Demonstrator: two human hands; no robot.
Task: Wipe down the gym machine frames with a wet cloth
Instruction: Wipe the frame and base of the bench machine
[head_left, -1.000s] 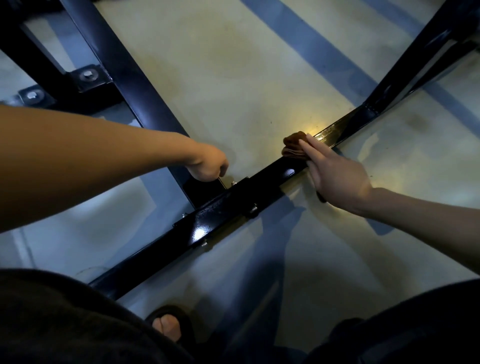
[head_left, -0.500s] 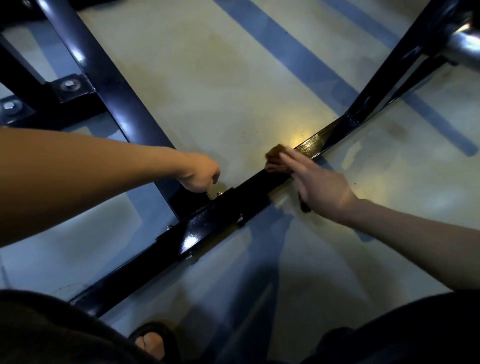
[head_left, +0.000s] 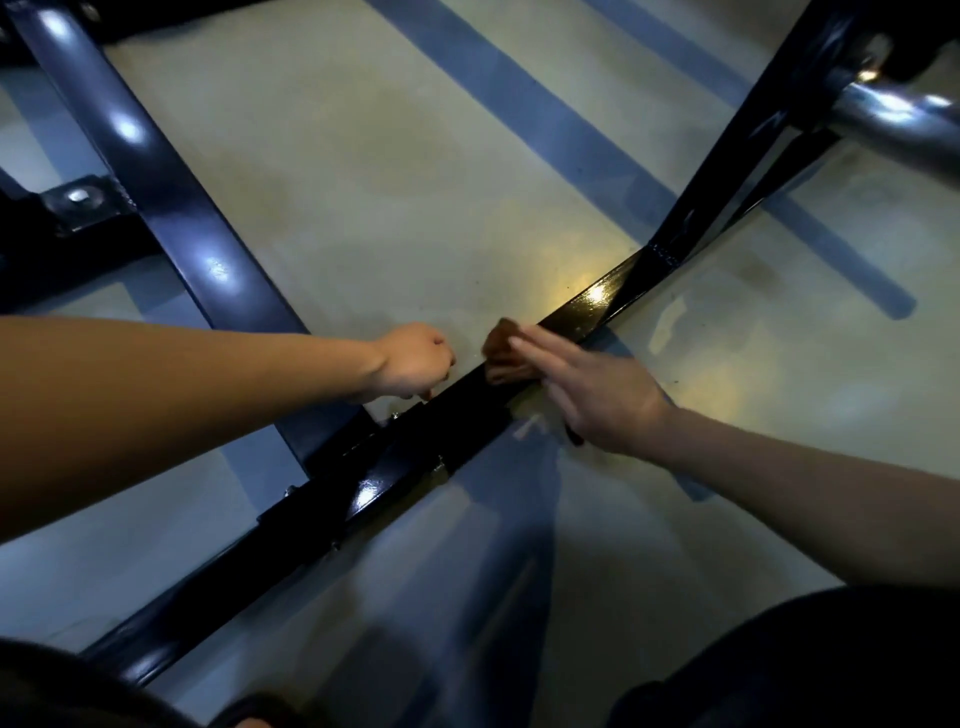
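Pale floor (head_left: 415, 156); right hand (head_left: 597, 400) fingers flat, pressing cloth (head_left: 501, 345) on frame bar (head_left: 415, 447); left hand (head_left: 415, 361) fisted, empty.

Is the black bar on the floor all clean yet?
Not yet. The far stretch of the black bar shines as if wiped. The right hand presses the brown cloth on its middle. The near stretch and the other bar look still to do.

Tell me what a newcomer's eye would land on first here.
First the right hand at centre, flat fingers pressing a brown cloth on the glossy black frame bar that runs diagonally across the pale floor. Beside it, the left hand is curled into a fist just above the bar. A chrome tube gleams at upper right.
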